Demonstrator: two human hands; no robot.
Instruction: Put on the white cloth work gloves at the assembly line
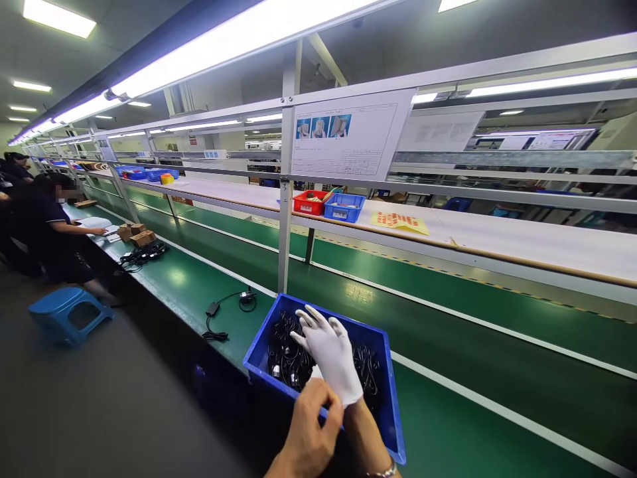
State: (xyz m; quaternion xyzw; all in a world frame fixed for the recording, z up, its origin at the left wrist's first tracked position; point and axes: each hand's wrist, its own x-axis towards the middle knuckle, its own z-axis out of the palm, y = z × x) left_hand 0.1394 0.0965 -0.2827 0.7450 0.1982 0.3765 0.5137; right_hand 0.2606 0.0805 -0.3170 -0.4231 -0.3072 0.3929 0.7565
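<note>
Pinching the smooth white glove's (pixel 334 362) cuff, bare left hand (pixel 307 431); gloved right hand (pixel 331 355) splayed open over rectangular blue plastic bin (pixel 393 411).

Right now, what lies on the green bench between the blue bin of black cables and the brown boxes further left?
In the head view, one loose black adapter cable lies there on the green bench, between the blue bin and the brown boxes.

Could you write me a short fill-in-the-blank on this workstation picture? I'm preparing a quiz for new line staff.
1. The right hand wears a white ____.
2. The bare left hand pinches the glove's ____.
3. The black cables lie in a ____ bin.
4. The bin stands on a ____ belt.

Missing words: glove; cuff; blue; green
</note>
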